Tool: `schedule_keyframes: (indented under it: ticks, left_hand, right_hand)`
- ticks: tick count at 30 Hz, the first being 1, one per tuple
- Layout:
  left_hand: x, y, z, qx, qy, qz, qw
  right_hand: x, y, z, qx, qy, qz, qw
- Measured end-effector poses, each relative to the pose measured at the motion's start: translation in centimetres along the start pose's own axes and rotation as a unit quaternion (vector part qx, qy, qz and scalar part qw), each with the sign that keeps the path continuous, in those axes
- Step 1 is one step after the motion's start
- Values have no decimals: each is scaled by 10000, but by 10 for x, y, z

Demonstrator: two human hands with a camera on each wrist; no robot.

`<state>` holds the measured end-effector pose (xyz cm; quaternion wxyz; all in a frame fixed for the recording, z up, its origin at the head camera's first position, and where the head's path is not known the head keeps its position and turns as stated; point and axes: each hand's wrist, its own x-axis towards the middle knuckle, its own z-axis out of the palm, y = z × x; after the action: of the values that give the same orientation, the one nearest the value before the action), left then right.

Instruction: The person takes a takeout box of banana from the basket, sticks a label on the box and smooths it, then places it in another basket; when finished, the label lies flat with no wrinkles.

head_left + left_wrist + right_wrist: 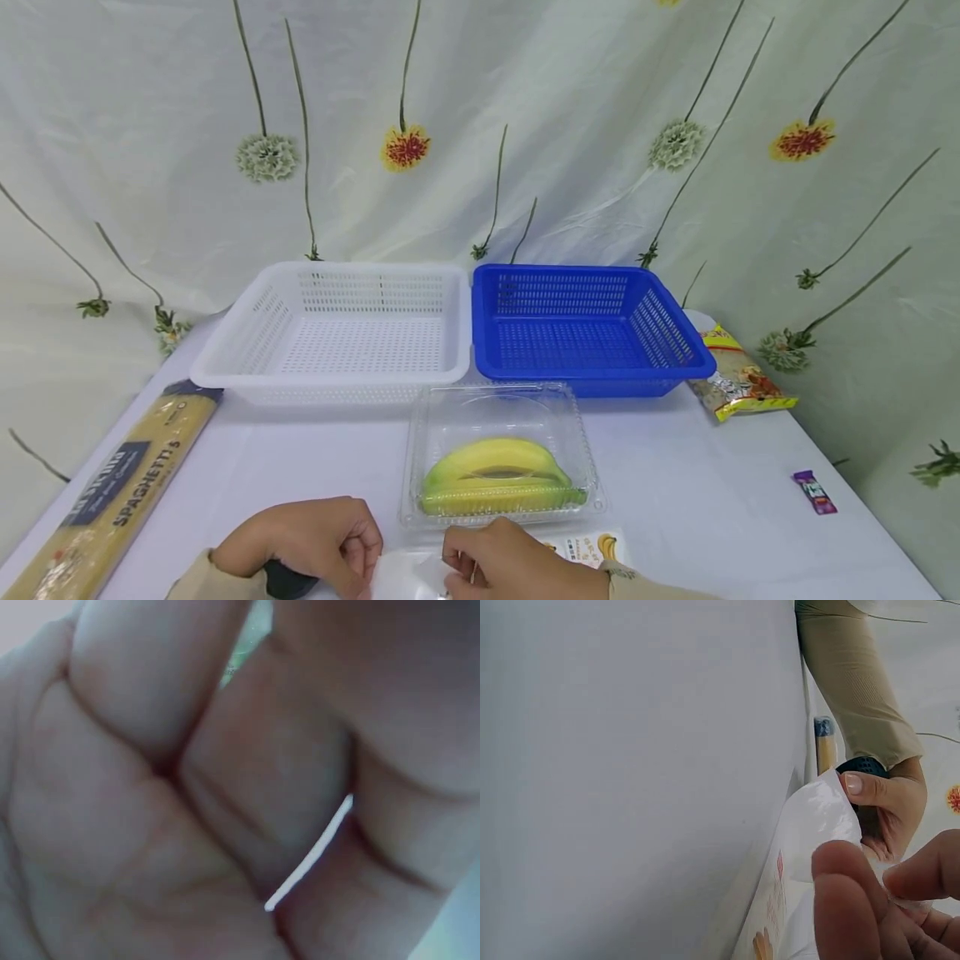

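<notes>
In the head view, my left hand (318, 537) pinches the left side of a glossy white sheet (401, 575) at the front of the table. My right hand (517, 562) pinches the sheet's right side between thumb and fingers. The right wrist view shows the sheet (821, 817) bent, with the left thumb on its edge. A printed label with banana pictures (607, 546) lies partly under my right hand. Just beyond sits a clear plastic clamshell box (495, 408), closed over yellow-green bananas (502, 475). In the left wrist view, the palm and curled fingers hide most of the work.
A white basket (330, 387) and a blue basket (600, 386) stand side by side at the back. Along the left edge lies a spaghetti pack (142, 467). A yellow-edged snack bag (738, 375) and a small purple packet (815, 492) lie on the right.
</notes>
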<state>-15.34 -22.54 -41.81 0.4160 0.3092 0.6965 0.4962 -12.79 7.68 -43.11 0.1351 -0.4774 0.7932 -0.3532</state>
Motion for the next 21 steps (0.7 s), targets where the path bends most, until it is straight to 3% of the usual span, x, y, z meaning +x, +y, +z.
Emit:
schedule_keyframes:
  ticks: [6, 12, 16, 18, 21]
  left_hand:
    - [-2, 0, -2, 323, 208, 10, 9993]
    - [-7, -1, -6, 833, 629, -137, 9944]
    - [-6, -13, -14, 1178, 909, -107, 9888]
    - [-3, -27, -22, 1578, 1156, 147, 9806]
    - [2, -48, -34, 2229, 1832, 548, 9559]
  right_hand:
    - [-10, -9, -13, 121, 317, -66, 9994]
    - [-17, -6, -19, 506, 433, -184, 9976]
    - [-20, -5, -23, 567, 430, -473, 9963]
    - [-21, -6, -26, 546, 461, -641, 9954]
    - [-21, -7, -31, 594, 480, -878, 9932]
